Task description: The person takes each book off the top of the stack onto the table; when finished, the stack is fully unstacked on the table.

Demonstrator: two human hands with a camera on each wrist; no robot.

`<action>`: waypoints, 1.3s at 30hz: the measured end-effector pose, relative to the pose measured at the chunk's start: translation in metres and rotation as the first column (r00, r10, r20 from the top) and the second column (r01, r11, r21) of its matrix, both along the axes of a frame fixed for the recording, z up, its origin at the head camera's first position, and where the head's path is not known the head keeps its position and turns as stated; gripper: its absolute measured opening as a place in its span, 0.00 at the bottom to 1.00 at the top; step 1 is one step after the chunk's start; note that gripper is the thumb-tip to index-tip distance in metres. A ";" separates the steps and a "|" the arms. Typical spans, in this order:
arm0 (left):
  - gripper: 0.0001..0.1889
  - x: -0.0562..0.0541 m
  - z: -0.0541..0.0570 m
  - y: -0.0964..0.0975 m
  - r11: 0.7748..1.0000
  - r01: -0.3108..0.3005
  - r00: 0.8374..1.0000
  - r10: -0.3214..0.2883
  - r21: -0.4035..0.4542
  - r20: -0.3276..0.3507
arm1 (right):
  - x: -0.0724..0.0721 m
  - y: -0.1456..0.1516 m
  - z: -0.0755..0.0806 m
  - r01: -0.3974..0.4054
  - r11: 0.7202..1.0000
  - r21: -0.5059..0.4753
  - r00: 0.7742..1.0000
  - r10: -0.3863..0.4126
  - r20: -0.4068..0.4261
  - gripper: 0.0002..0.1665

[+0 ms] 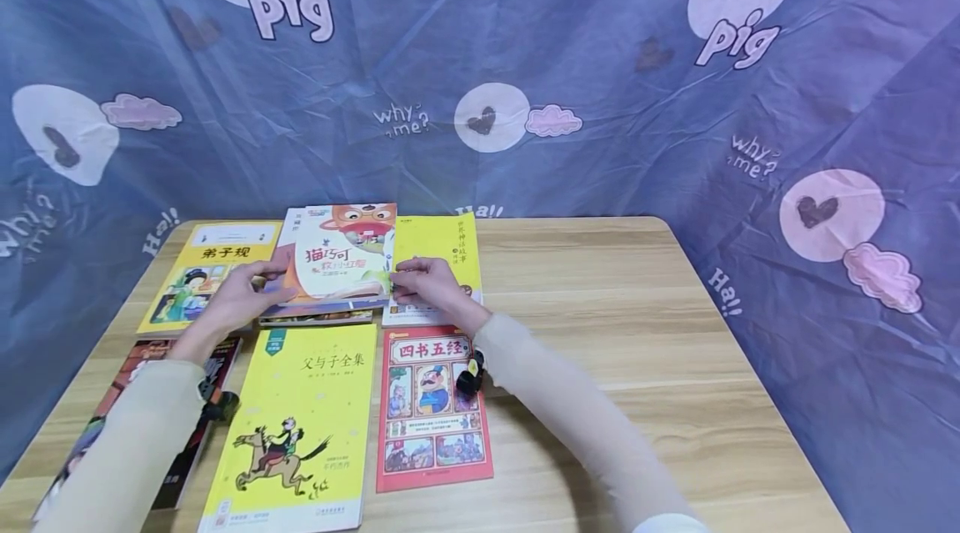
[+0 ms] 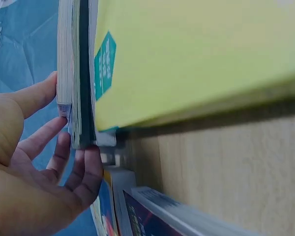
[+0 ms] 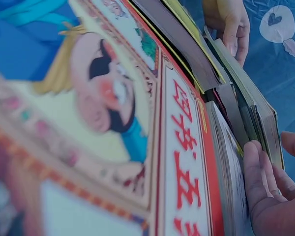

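Both hands are at the sides of a white picture book [image 1: 341, 266] with an orange animal on its cover, lying on top of a stack at the back left. My left hand [image 1: 251, 289] grips its left edge; in the left wrist view the thumb is against the upper book and the fingers reach around the stack's lower edge. My right hand [image 1: 433, 287] holds its right side, fingers bent by the page edges. Books below [image 1: 318, 319] are mostly hidden. Right beside the stack, under my right hand, is a yellow book [image 1: 431, 245] with vertical lettering.
A yellow book with a child picture [image 1: 180, 299] lies left. In front lie a dark book [image 1: 202, 424] partly under my left arm, a yellow book with a horse rider [image 1: 300, 416], and a red book [image 1: 433, 433]. Wooden tabletop [image 1: 600, 308] extends right; a blue printed curtain [image 1: 600, 141] hangs behind.
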State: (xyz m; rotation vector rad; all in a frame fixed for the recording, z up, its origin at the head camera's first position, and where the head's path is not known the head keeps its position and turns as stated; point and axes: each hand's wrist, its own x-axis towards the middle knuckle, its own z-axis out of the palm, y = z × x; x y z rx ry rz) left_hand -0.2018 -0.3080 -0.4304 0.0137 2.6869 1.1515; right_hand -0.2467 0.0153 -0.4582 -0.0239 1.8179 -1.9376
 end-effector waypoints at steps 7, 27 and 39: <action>0.42 0.000 0.002 0.003 0.999 0.006 1.000 -0.005 -0.033 0.004 | -0.003 -0.018 -0.001 0.033 0.999 0.008 0.999 -0.033 0.008 0.29; 0.40 0.001 -0.005 -0.007 0.995 -0.068 0.998 0.068 -0.075 0.001 | 0.002 0.009 0.010 0.082 0.995 -0.053 0.996 -0.080 0.045 0.33; 0.39 -0.001 -0.002 -0.007 0.998 -0.048 0.999 0.048 -0.042 0.005 | 0.015 0.078 0.032 0.110 0.991 -0.073 0.993 -0.114 -0.043 0.36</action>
